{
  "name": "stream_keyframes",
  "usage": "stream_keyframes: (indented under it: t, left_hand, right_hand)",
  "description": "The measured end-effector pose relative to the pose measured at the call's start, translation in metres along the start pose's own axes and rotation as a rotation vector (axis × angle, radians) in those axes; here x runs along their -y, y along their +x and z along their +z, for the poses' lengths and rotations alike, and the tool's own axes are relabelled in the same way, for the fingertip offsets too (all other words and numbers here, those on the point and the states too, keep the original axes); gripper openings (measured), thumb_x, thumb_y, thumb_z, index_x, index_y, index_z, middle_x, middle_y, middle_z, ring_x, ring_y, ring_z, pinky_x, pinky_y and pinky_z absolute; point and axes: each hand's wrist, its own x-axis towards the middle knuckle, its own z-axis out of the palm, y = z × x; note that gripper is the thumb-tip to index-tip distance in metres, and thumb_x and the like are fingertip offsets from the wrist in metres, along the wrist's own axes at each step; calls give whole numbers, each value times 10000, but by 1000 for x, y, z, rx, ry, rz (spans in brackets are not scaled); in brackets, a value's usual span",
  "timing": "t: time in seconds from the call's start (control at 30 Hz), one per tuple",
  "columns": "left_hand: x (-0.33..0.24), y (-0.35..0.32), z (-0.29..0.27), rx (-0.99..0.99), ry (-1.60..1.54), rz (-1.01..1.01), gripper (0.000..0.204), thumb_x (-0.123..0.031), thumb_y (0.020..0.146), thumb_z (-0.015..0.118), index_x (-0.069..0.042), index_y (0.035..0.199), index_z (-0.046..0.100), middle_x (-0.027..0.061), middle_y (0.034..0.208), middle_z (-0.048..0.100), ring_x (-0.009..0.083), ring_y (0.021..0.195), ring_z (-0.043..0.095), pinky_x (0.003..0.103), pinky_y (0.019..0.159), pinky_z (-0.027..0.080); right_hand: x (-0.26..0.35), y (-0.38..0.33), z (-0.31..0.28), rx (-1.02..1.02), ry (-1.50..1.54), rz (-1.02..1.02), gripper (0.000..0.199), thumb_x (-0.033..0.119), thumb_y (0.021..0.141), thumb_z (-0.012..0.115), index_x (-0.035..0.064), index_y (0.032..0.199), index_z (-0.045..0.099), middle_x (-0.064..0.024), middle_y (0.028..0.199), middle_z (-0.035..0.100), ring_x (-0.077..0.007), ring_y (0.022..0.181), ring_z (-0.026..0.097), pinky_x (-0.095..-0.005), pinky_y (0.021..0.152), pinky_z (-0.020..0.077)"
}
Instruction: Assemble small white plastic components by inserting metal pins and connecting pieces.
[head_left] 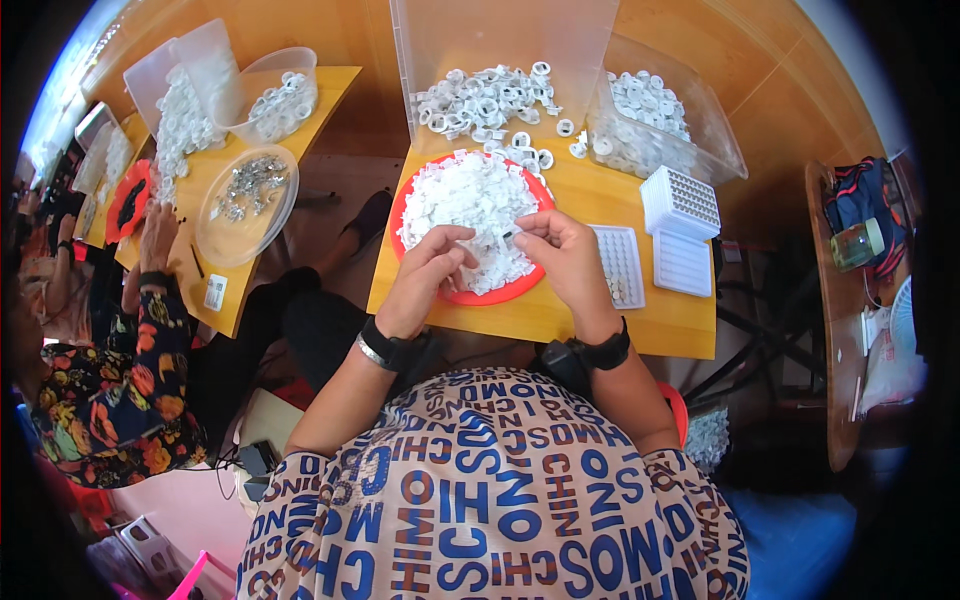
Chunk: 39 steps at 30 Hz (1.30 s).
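We see the left hand and right hand over the red tray of small white pieces. Both pinch something tiny; we cannot tell what. The white grid tray lies right of it.

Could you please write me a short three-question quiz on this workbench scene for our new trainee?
1. True or false: both hands, the left hand and the right hand, are over the red tray of small white pieces.
2. Which lies to the right of the red tray? A) a white grid tray B) a metal bowl C) a blue cup
3. Fill in: the white rings behind the red tray lie in a clear plastic ____.

Key: 1 true; 2 A; 3 bin.
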Motion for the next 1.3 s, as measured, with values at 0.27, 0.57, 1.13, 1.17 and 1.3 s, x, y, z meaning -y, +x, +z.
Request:
stream_keyframes:
  t: [0.27,0.57,1.13,1.17,1.3]
  left_hand:
    - [9,3,10,228,-512,-55,330,-247,974,456,0,1188,497,101,910,634,145,709,622,235,628,492]
    - [11,2,3,266,-657,-51,294,-242,970,481,-2,1140,492,126,885,633,174,703,629,259,651,509]
    - [15,-2,12,294,-810,-96,247,-241,967,478,-32,1098,494,102,874,611,191,715,606,275,645,477]
    - [15,-2,11,300,-812,-96,245,-237,966,480,-33,1100,494,102,876,609,195,715,605,276,644,475]
    - [17,-1,10,301,-811,-80,238,-229,965,483,-36,1103,493,105,888,612,198,719,606,280,658,481]
  right_hand:
    - [21,-21,25,82,166,3,107,21,876,628,-29,971,635,-49,812,670,-74,709,614,-220,639,501]
    - [27,-26,29,137,189,-25,114,5,910,575,-33,1010,615,-57,822,666,-85,713,624,-222,660,508]
    - [20,-27,34,98,287,-20,123,15,910,572,-38,1004,631,-52,793,664,-81,677,621,-222,620,514]
    - [19,-27,34,101,294,-24,122,18,911,573,-37,1001,634,-50,796,664,-78,678,617,-221,619,511]
    - [21,-27,33,104,275,-23,125,29,915,571,-33,1000,637,-46,792,660,-75,678,612,-219,620,510]
